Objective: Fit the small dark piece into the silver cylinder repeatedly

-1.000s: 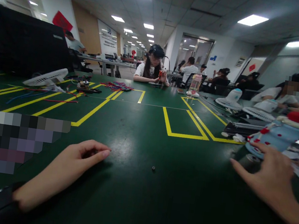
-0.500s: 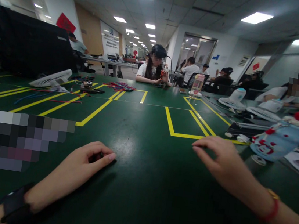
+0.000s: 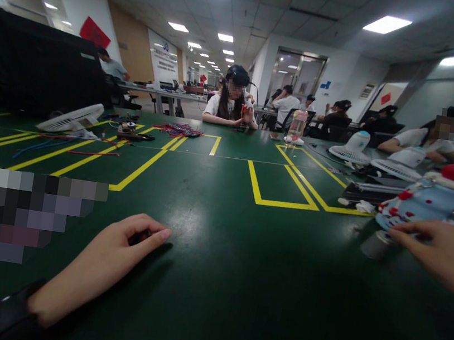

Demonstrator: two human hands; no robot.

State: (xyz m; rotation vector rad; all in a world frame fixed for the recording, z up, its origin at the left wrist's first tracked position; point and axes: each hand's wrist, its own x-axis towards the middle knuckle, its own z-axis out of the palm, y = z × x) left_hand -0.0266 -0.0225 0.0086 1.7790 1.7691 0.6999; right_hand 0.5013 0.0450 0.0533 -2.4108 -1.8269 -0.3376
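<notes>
My left hand [image 3: 124, 243] lies on the green table in the left half of the view, with a black band on its wrist. Its fingers are curled in and the thumb tip meets the index finger; I see nothing held there. At the right edge is my right hand [image 3: 443, 251], thumb and index finger closed at the rim of a small grey metal cylinder [image 3: 374, 248] with a silver round end. The cylinder leans, and part of its rim is behind the fingertips. Just behind the hand stands a light-blue bottle [image 3: 429, 199] with a red top.
Yellow tape [image 3: 285, 204] marks the green table [image 3: 210, 286]. Red and blue wires [image 3: 179, 129], a white fan [image 3: 71, 117] and a small device [image 3: 129, 130] lie at the far left. More fans [image 3: 352, 148] and black rails [image 3: 369, 194] stand right. A person [image 3: 232, 100] sits opposite.
My right hand has moved right to the grey cylinder, which now leans with more of its side showing. My left hand stays in place. The view has shifted slightly.
</notes>
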